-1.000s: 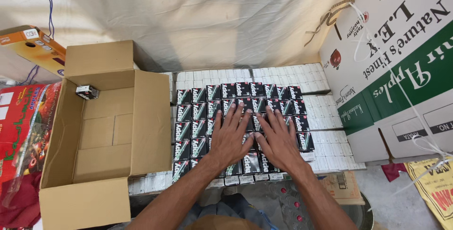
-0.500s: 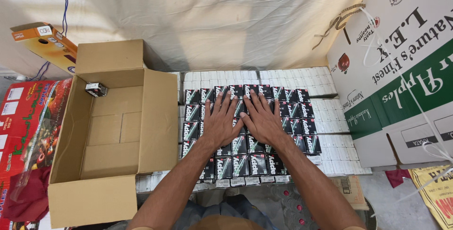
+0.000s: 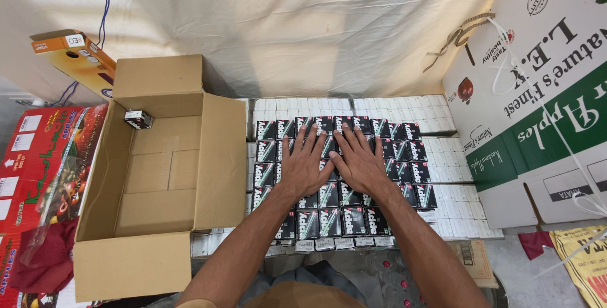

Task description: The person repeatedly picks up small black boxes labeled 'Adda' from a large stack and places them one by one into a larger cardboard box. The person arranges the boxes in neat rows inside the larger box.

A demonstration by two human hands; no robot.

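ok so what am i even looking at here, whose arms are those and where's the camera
The camera sits on a person's head and looks down, so the two bare arms coming up from the bottom edge belong to the wearer. There is one view only. The left hand and right hand lie flat, fingers spread, side by side on a tight grid of small black packets. Neither hand grips anything; they press on the tops. The packets rest on a layer of small white boxes. To the left stands an open cardboard carton, bare except for one small black packet in its far corner. On the right leans a large white and green fruit carton. A pale cloth hangs behind.
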